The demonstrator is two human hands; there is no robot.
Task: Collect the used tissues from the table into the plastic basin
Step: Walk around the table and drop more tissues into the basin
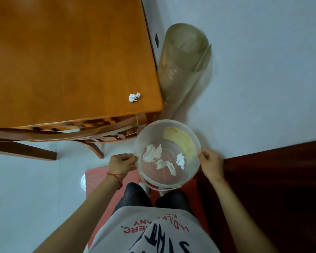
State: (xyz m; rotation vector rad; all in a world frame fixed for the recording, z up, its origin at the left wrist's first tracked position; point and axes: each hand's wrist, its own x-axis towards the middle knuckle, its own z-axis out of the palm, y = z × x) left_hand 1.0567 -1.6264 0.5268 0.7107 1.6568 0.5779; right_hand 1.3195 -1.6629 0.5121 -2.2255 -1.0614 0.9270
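Observation:
I hold a clear plastic basin (190, 172) in front of my body, below the table's near right corner. My left hand (121, 163) grips its left rim and my right hand (211, 164) grips its right rim. Three crumpled white tissues lie inside it: a large one (152, 153), a long one (166, 166) and a small one (180, 161). A yellowish patch (181, 141) shows through the basin's far side. One more crumpled tissue (134, 97) rests on the orange wooden table (62, 61), close to its near right corner.
A wooden chair (62, 133) is pushed in under the table's near edge. A rolled translucent mat (182, 66) leans by the table's right side. A dark wooden surface (281, 179) stands at my right. A red mat (98, 179) lies under my feet on the pale floor.

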